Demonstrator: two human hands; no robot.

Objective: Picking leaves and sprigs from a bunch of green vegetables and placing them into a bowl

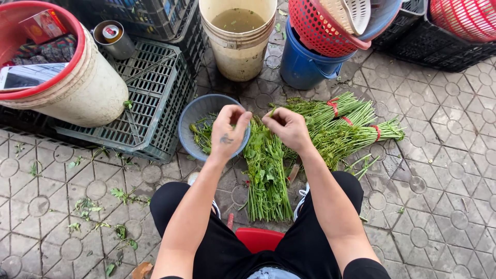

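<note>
My left hand (228, 129) and my right hand (288, 126) are raised close together over a loose pile of green leafy stalks (266, 175) lying on the paved ground between my knees. The fingers of both hands are pinched on a thin green stem (272, 111), whose tip shows above my right hand. Under my left hand sits a grey-blue plastic basin (199, 111) holding picked green leaves. To the right of my right hand lie three bundles of green stalks (343, 129) tied with red bands.
A grey plastic crate (150, 88) lies at left with a white, red-rimmed bucket (82, 88) and a metal can (114, 39) on it. A cream bucket of murky water (238, 41), a blue bucket (302, 64) and red baskets (325, 31) stand behind. Leaf scraps litter the pavement.
</note>
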